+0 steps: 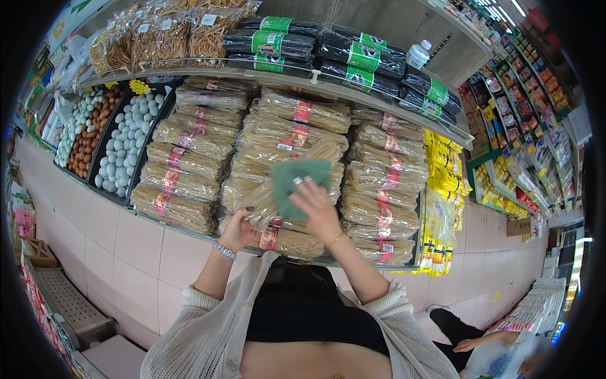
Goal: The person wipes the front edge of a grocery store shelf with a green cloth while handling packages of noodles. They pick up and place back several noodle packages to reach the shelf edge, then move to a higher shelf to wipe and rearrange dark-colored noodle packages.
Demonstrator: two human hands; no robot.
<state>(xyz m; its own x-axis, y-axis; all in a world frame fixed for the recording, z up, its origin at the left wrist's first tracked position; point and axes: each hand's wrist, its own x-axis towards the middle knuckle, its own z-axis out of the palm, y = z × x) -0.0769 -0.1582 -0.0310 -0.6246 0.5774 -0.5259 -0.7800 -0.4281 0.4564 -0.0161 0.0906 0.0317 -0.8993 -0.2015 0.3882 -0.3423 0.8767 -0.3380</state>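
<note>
My left hand [239, 230] grips the near end of a clear plastic pack of dried noodles [259, 212], which lies slantwise over the middle stack. Spread over that pack is a green cloth [296, 199], and my right hand [316, 208] presses it down with the fingers laid flat. The cloth hides the pack's middle. Under and around it are more noodle packs [289, 242] with red labels, piled in the middle column. Similar packs form a left column [182, 177] and a right column [383, 189].
Crates of pale eggs [125, 137] and brown eggs [90, 142] stand at left. An upper shelf edge [284, 76] carries black packs with green labels [270, 42], dried goods [161, 42] and a white bottle [418, 54]. Yellow packets [442, 166] hang at right. Another person [497, 350] is at lower right.
</note>
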